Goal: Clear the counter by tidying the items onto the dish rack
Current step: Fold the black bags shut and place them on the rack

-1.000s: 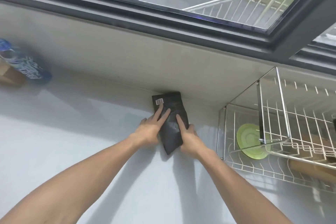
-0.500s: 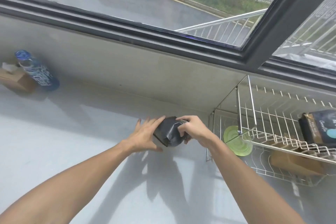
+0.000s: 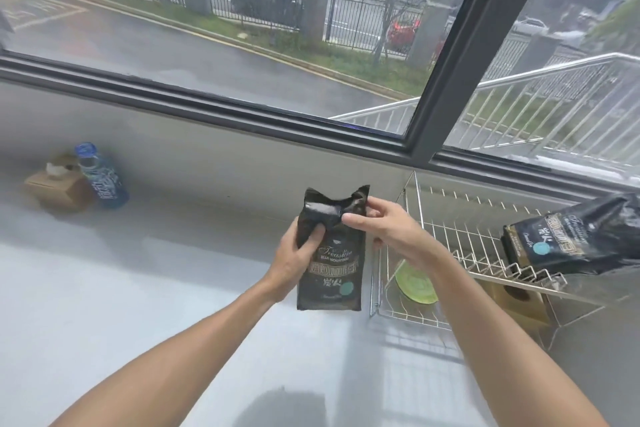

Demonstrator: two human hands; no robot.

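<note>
Centre frame: left hand (image 3: 294, 260) and right hand (image 3: 381, 225) clamp the soft, crinkly black foil coffee pouch (image 3: 330, 253); probably light, best held mid-body.

You see 2 black bags (image 3: 330, 263) (image 3: 568, 243) with gold lettering and teal dots, a green plate (image 3: 415, 282), a silver wire rack (image 3: 446, 236), a blue patterned bottle (image 3: 102, 177), brown boxes (image 3: 59, 189) and a pale grey counter (image 3: 138, 288).
</note>
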